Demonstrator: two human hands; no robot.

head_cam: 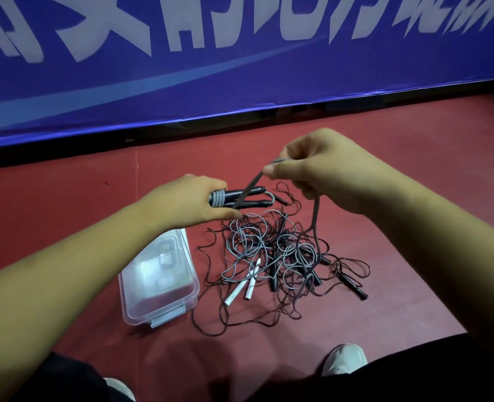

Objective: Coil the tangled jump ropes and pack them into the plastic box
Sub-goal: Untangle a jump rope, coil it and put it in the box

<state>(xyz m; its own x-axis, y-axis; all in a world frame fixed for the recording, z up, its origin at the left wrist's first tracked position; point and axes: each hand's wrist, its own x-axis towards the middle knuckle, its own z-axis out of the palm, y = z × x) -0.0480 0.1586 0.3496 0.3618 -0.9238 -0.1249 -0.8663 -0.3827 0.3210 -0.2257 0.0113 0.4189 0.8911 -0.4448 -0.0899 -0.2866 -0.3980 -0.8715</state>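
Left hand (190, 200) grips two dark handles (247, 196), grey cord (218, 199) wound round. Right hand (321, 169) pinches that cord. Tangled ropes (280, 256) beside box (158, 274).

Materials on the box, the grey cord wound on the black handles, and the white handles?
The box: clear, glossy rigid plastic; the red floor shows through. The grey cord: smooth, probably PVC or rubber-coated; it wraps in tight even turns on the black handles. The white handles: likely matte hard plastic; too small to be sure.
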